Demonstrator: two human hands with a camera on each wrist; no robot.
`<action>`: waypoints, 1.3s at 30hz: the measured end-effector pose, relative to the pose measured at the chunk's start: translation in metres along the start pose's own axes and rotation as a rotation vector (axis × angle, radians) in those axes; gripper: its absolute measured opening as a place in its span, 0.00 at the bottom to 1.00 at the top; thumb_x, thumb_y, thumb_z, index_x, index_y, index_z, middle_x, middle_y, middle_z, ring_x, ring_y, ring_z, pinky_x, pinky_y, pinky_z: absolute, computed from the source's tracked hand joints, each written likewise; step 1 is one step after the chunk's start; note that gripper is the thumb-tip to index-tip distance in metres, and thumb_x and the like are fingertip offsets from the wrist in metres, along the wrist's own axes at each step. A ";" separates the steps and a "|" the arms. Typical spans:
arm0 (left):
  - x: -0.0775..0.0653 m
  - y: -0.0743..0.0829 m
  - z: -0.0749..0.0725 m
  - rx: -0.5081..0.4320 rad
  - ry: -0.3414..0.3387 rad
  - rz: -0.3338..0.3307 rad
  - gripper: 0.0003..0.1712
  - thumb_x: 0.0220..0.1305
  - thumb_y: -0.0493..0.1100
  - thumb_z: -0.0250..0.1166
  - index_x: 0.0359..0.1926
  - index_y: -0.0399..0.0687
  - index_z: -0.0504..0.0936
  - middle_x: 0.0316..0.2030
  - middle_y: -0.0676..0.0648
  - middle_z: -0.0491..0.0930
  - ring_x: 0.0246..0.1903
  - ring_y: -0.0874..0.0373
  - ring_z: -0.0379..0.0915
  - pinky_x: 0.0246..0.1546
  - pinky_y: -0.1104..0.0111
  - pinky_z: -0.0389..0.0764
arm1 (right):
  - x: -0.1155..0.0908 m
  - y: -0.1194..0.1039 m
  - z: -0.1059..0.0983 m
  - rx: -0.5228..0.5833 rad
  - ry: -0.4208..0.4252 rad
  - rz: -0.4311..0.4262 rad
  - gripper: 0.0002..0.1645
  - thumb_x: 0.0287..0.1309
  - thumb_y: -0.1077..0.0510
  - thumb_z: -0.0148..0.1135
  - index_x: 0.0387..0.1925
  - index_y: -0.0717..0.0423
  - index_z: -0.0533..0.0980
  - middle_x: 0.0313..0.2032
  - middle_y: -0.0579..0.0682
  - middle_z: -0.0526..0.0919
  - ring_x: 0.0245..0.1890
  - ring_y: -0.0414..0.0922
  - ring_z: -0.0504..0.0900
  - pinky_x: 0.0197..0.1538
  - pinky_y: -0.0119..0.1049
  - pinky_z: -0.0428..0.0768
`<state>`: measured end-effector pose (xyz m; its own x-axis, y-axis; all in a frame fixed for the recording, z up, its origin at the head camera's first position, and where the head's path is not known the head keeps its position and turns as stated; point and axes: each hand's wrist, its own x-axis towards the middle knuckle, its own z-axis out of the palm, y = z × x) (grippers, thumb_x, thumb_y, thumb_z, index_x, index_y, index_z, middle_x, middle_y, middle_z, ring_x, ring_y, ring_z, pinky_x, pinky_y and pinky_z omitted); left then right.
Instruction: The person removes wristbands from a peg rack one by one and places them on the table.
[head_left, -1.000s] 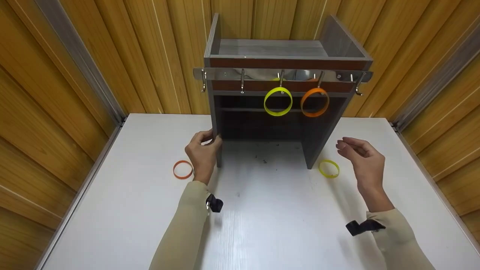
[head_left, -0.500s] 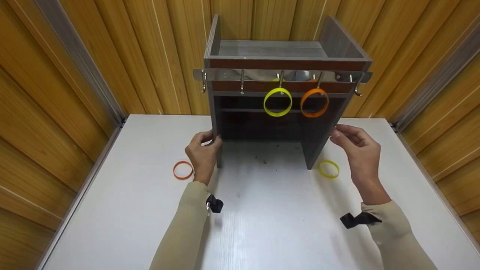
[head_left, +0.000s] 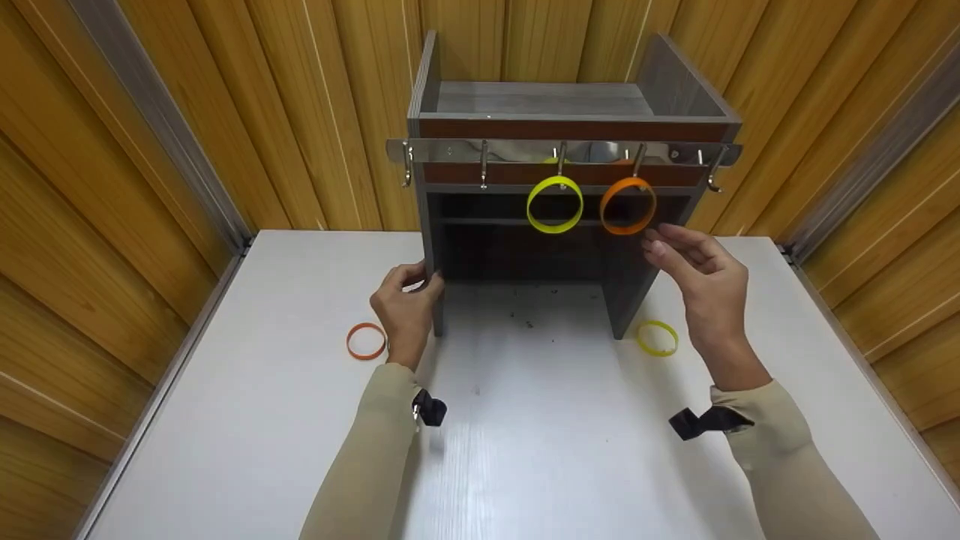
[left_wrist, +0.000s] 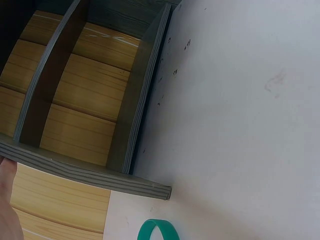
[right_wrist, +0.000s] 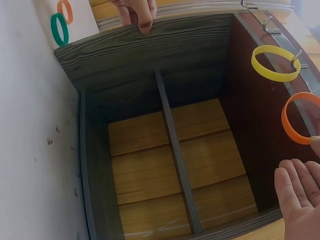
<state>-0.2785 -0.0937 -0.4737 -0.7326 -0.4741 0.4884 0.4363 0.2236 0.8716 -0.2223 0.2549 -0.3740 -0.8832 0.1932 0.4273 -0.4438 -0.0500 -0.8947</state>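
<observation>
A small grey wooden shelf unit [head_left: 634,259] carries a metal hook rail [head_left: 517,152] across its front. From two of the hooks hang a yellow ring [head_left: 553,230] and an orange ring [head_left: 628,231]. My left hand [head_left: 405,311] grips the shelf's left side panel [head_left: 430,232], thumb at the front edge and fingers on the outer side. My right hand [head_left: 705,285] is raised just below and right of the hanging orange ring, fingers extended and holding nothing. In the right wrist view its thumb overlaps that ring's lower edge.
On the white table [head_left: 525,442] an orange ring [head_left: 365,358] lies left of the shelf and a yellow ring [head_left: 657,354] right of it. A green ring [right_wrist: 53,30] beside the left one is hidden in the head view. Wood-panelled walls [head_left: 330,112] enclose the table.
My right hand has moved up and left, from above the yellow ring on the table to beside the hanging orange ring. My left hand has kept its grip on the side panel.
</observation>
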 end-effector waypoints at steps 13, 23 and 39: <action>0.000 -0.002 0.001 0.013 0.012 0.030 0.09 0.50 0.28 0.79 0.34 0.35 0.90 0.34 0.45 0.88 0.37 0.50 0.86 0.40 0.58 0.92 | 0.015 -0.004 0.016 0.002 0.004 0.040 0.22 0.67 0.63 0.72 0.59 0.68 0.81 0.52 0.56 0.87 0.50 0.50 0.88 0.58 0.36 0.86; 0.000 -0.001 0.000 0.010 0.005 0.005 0.09 0.51 0.27 0.78 0.35 0.34 0.90 0.34 0.45 0.88 0.38 0.50 0.86 0.39 0.66 0.91 | 0.016 -0.003 0.020 0.035 0.008 0.079 0.22 0.66 0.63 0.73 0.57 0.71 0.80 0.49 0.54 0.89 0.49 0.48 0.89 0.56 0.38 0.87; 0.001 0.001 -0.002 -0.026 0.006 -0.028 0.09 0.50 0.27 0.79 0.35 0.36 0.91 0.34 0.44 0.88 0.38 0.51 0.86 0.39 0.64 0.91 | 0.014 -0.012 0.023 0.121 0.046 0.029 0.15 0.65 0.67 0.72 0.52 0.70 0.84 0.47 0.58 0.89 0.43 0.49 0.91 0.55 0.40 0.88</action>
<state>-0.2775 -0.0957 -0.4728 -0.7416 -0.4854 0.4631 0.4288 0.1878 0.8836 -0.2328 0.2360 -0.3541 -0.8892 0.2350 0.3926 -0.4358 -0.1736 -0.8831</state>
